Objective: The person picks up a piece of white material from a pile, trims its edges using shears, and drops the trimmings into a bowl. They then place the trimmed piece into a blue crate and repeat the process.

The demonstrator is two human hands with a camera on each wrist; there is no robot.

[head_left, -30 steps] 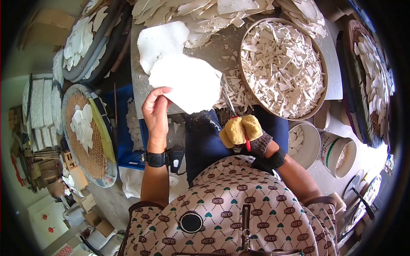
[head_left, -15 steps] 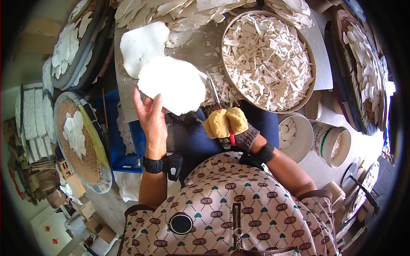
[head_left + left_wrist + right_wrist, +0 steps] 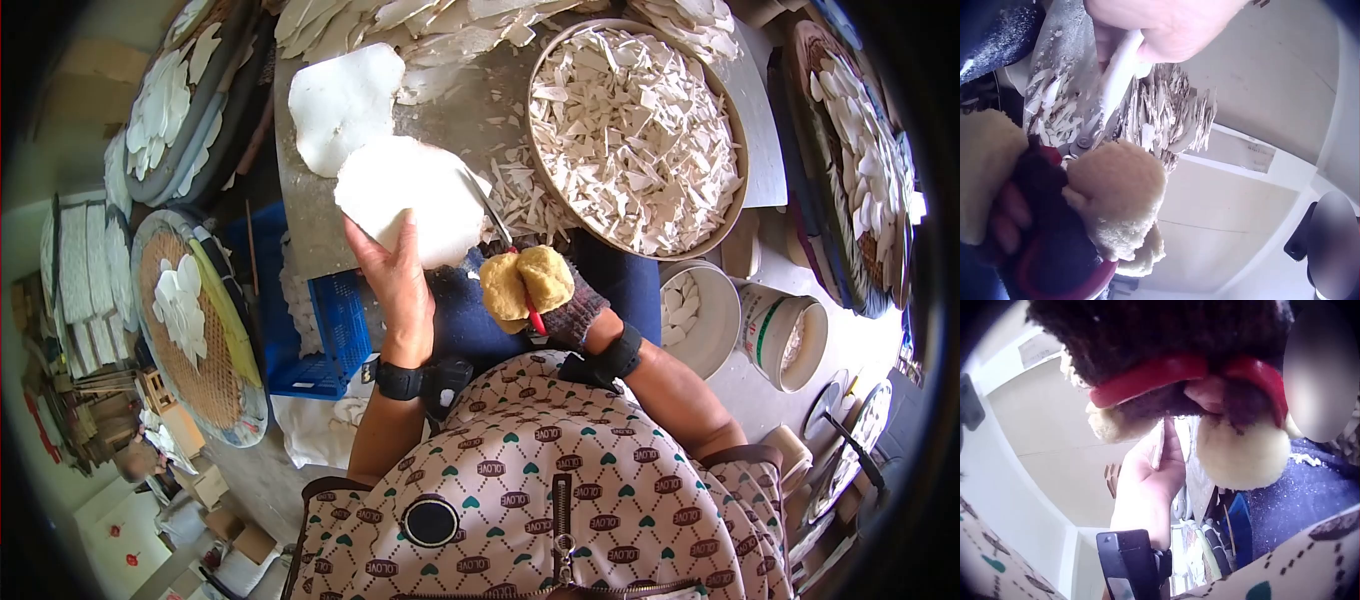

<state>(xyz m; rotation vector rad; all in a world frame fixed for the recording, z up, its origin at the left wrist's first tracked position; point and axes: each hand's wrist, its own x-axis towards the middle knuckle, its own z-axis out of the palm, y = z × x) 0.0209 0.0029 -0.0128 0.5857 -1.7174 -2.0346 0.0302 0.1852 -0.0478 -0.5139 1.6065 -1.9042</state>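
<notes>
My left hand (image 3: pixel 398 285) pinches a flat white sheet (image 3: pixel 405 195) at its near left edge, thumb on top. The sheet is thin, rounded and irregular. In my right hand (image 3: pixel 582 315), which wears a dark knitted fingerless glove, I grip scissors (image 3: pixel 489 212) with red handles (image 3: pixel 1154 378). Yellow sponge pads (image 3: pixel 545 278) are bound around the handles and fingers. The blades lie at the sheet's right edge. In the left wrist view the scissors' pivot (image 3: pixel 1085 142) shows just beside the sheet (image 3: pixel 1120 78), seen nearly edge-on.
Another white sheet (image 3: pixel 345 105) lies on the grey table (image 3: pixel 310 225). A round tray (image 3: pixel 744 160) full of white offcuts stands right, with stacked sheets (image 3: pixel 430 40) behind. Buckets (image 3: pixel 735 345) stand at right, a blue crate (image 3: pixel 345 330) at left.
My left hand shifted its hold, bringing the thumb on top, then moved right with the sheet, which has turned. The scissors' blades have come against the sheet's right edge.
</notes>
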